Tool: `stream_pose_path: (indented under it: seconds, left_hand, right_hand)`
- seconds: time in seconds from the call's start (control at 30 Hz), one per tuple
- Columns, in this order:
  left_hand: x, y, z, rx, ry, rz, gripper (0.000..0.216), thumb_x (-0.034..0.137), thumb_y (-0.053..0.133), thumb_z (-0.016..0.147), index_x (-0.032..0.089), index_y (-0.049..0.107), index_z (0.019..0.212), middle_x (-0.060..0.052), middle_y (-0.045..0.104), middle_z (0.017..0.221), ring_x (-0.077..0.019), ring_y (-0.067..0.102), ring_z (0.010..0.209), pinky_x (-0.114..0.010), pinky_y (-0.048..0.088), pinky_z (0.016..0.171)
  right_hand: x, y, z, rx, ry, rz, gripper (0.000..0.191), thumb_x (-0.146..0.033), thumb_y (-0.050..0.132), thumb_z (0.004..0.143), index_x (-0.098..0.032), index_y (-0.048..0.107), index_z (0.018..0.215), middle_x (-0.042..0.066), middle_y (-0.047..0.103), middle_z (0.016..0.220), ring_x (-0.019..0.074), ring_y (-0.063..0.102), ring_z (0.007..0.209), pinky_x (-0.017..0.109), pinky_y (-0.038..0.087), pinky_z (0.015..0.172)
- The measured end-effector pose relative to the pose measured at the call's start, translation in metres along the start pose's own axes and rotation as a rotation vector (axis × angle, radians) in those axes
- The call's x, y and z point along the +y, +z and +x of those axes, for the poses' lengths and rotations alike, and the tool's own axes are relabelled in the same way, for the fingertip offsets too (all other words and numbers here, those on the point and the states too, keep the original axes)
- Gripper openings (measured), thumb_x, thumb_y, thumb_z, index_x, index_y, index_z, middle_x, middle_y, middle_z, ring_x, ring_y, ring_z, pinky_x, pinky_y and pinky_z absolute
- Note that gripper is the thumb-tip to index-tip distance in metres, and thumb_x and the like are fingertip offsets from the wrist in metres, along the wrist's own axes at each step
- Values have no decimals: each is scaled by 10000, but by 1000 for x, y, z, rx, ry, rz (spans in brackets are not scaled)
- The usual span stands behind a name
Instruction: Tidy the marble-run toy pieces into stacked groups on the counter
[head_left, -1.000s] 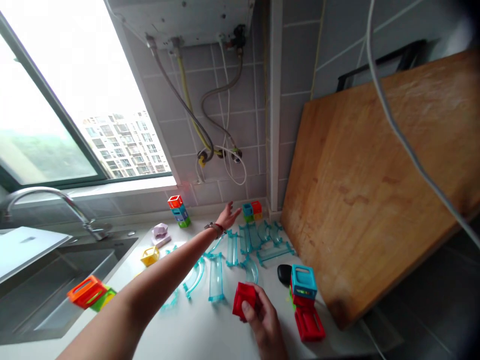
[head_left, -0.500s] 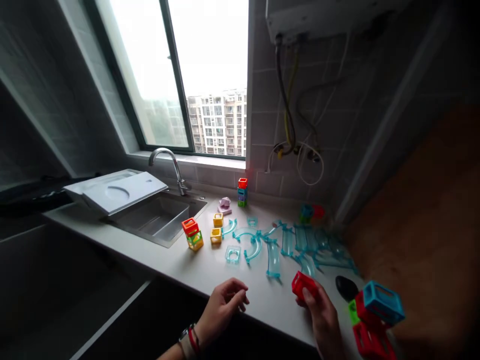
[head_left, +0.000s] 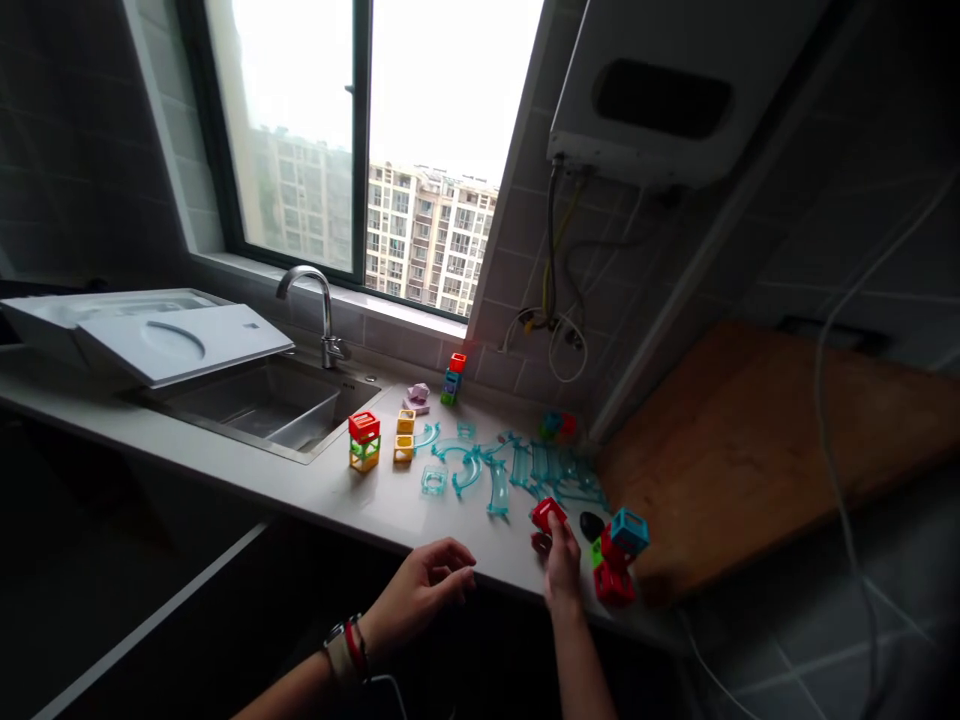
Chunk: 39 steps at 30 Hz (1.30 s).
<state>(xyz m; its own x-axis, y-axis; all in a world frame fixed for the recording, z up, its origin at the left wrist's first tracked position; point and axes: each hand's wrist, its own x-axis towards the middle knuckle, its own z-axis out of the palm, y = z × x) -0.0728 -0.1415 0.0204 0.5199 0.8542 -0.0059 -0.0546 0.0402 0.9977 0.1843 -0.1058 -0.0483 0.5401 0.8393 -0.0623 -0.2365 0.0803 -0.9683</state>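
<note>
Right grip (head_left: 562, 562) pinches one red block (head_left: 544, 509) beside one black object (head_left: 591, 525); left grip (head_left: 426, 588) hangs half-spread.

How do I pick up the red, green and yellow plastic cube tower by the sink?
Probably grip the yellow plastic bottom cube by opposite sides, reaching with the left hand from the white counter's near edge: the tower stands upright, its near side unblocked, and the yellow cube carries the others.
</note>
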Motion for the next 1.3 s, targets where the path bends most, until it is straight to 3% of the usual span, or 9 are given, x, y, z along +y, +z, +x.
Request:
stream_pose_path:
  seconds: [0.2, 0.33, 0.4, 0.5, 0.67, 0.77, 0.97, 1.13, 1.3]
  left_hand:
    - [23, -4, -20, 47, 34, 132, 360, 484, 684, 887, 202, 657, 1109, -64, 702, 940, -190, 680, 766, -314, 532, 720]
    - [29, -3, -25, 159, 54, 187, 545, 484, 736, 839, 236, 589, 1300, -113, 694, 1163, -207, 693, 825, -336, 550, 758]
    - [27, -3, -29, 216, 51, 210, 653, 476, 771, 806, 252, 550, 1378, -128, 672, 1248, -211, 695, 829, -343, 557, 762]
    - [19, 0, -37, 241, 44, 207, 710, 458, 790, 792, 254, 538, 1424, -114, 712, 1179, -221, 691, 825, -344, 564, 755]
    - [6, 0, -50, 234, 78, 119, 664, 410, 798, 799, 286, 558, 1405, -106, 696, 1264, -272, 706, 983, -391, 578, 885]
    - [2, -8, -54, 299, 114, 111, 539, 400, 783, 812, 273, 611, 1307, -115, 698, 1268, -299, 709, 1051, -412, 573, 933]
    - [-12, -52, -44, 550, 127, 131, 466, 392, 772, 799, 260, 562, 1193, -114, 711, 1211, -299, 708, 1115, -407, 568, 976]
    - [-21, -112, -25, 730, 138, 404, 453, 411, 721, 818, 267, 516, 1195, -102, 719, 1175, -277, 720, 1090, -394, 590, 918]
    - [-31, -173, -6, 866, 72, 566, 514, 491, 741, 773, 258, 511, 1168, -97, 712, 1185, -316, 670, 1186, -455, 535, 982]
  right_hand:
    - [-33, 37, -54, -202, 61, 77, 508, -580, 685, 838, -172, 692, 1141, 97, 765, 1041, 181, 697, 763, 302, 577, 681]
    - [-44, 54, -92, -374, 53, 79, 525, -579, 674, 859, -180, 688, 1200, 82, 764, 1019, 193, 705, 795, 300, 572, 703]
    - [-42, 56, -108, -461, 46, 52, 598, -600, 692, 841, -193, 661, 1278, 97, 759, 1111, 233, 720, 889, 319, 579, 724]
    - [-31, 54, -127, -578, 49, -36, 716, -645, 732, 790, -210, 637, 1351, 141, 711, 1291, 342, 698, 1090, 377, 593, 753]
    - [-7, 45, -137, -546, -50, -163, 746, -775, 641, 779, -248, 700, 1304, 135, 711, 1306, 395, 662, 1176, 479, 565, 896]
    - [-5, 37, -128, -515, -131, -302, 785, -813, 578, 791, -253, 686, 1331, 127, 755, 1178, 363, 704, 1045, 489, 544, 923]
    - [-16, 11, -92, -361, -284, -537, 586, -682, 664, 811, -237, 768, 1177, 139, 748, 1091, 330, 701, 912, 417, 560, 776]
    - [0, -21, -65, -273, -286, -668, 537, -660, 645, 803, -226, 784, 1087, 138, 757, 1074, 340, 709, 948, 424, 575, 795]
    - [16, -42, -41, -249, -245, -753, 564, -661, 593, 821, -190, 782, 1066, 142, 762, 1123, 330, 721, 1017, 396, 593, 854]
